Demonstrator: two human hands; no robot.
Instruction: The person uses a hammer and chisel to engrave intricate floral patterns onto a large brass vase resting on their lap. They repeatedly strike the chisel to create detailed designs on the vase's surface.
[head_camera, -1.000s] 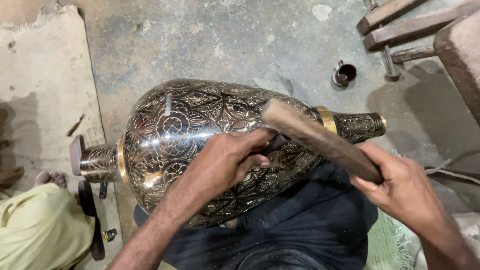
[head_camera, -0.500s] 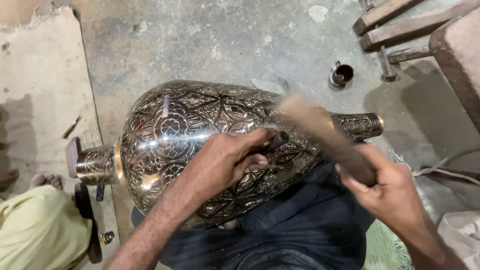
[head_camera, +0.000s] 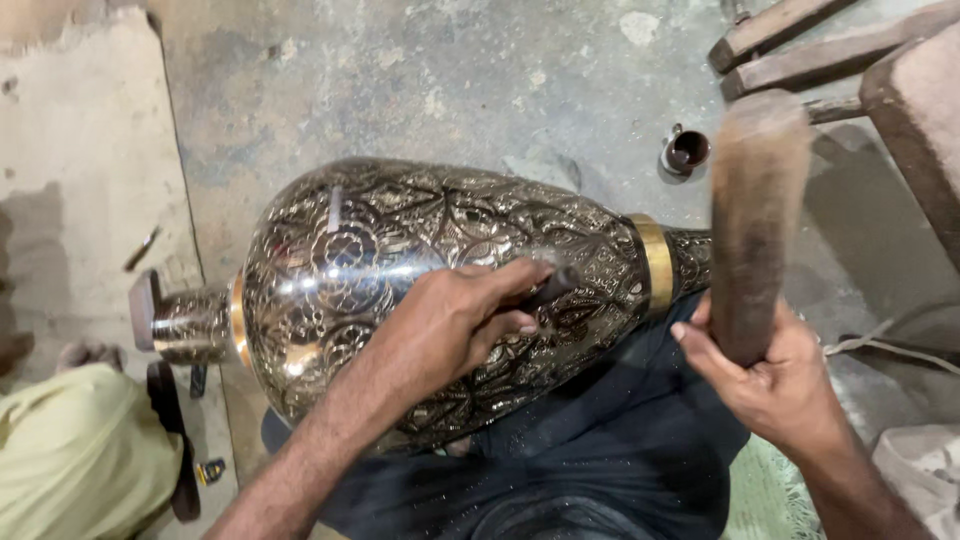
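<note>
The left hand (head_camera: 450, 325) pinches a dark chisel (head_camera: 552, 287) against the engraved metal vase (head_camera: 400, 260) (lying across the lap), while at three o'clock the right hand (head_camera: 775, 385) grips a raised, blurred wooden mallet (head_camera: 755, 215).

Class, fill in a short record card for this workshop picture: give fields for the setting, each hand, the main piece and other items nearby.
Setting: rough concrete floor, seen from above
Main piece: large engraved metal vase lying on its side across the person's lap, gold bands at both ends
Left hand: rests on the vase, gripping a thin dark chisel against its surface
Right hand: grips a wooden mallet, raised and blurred
Nearby: small dark cup; wooden beams, top right
</note>
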